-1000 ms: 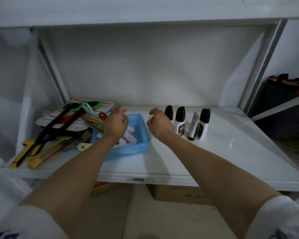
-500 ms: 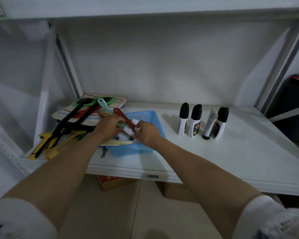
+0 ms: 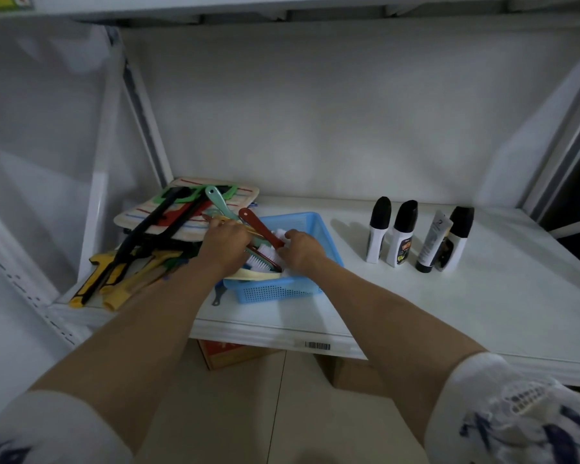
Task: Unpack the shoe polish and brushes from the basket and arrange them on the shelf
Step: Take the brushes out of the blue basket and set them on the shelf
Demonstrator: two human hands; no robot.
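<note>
A blue plastic basket (image 3: 282, 290) stands on the white shelf (image 3: 432, 313), left of centre, holding several brushes. My left hand (image 3: 223, 244) reaches into its left side, fingers curled over brush handles, among them a teal-handled brush (image 3: 216, 200). My right hand (image 3: 302, 251) is in the basket's middle, fingers closed at the head end of a red-handled brush (image 3: 258, 227). White bristles (image 3: 258, 261) and a cream handle (image 3: 252, 274) lie between my hands. To the right stand three black-capped shoe polish bottles (image 3: 377, 234) (image 3: 402, 237) (image 3: 457, 241) and a tube (image 3: 432, 242).
A pile of long-handled tools (image 3: 131, 262) and a striped cloth pad (image 3: 188, 209) fills the shelf's left end, touching the basket. A slanted shelf brace (image 3: 144, 128) rises behind it. Cardboard boxes (image 3: 228, 354) sit on the floor below.
My right hand has moved left from the polish bottles into the basket and onto the red brush. My left hand stays in the basket. The view has shifted left.
</note>
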